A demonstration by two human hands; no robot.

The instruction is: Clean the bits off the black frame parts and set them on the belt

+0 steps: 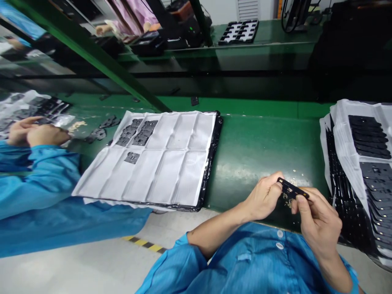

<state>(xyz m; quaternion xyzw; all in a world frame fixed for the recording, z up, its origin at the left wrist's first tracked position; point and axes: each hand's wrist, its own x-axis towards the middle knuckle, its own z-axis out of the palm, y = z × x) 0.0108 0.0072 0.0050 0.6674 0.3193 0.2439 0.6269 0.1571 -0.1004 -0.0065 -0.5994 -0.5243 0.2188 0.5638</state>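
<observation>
A small flat black plastic part (290,188) with gold-coloured spots is held between both hands above the green bench. My left hand (267,195) pinches its left end between thumb and fingers. Its right end is gripped by my right hand (317,218), thumb on top and fingers underneath. Small pale scraps (288,201) lie on the bench below and behind the part. To the left rests a tray lined with white sheet (171,175), with several dark parts (143,132) in its far-left pockets.
At the right edge stands a stack of black trays with white liners (339,112), holding rows of black parts (369,136). A co-worker's hands (43,132) are busy at the left. A green post (101,61) slants across the bench. A black-and-white tray (239,32) sits on the far shelf.
</observation>
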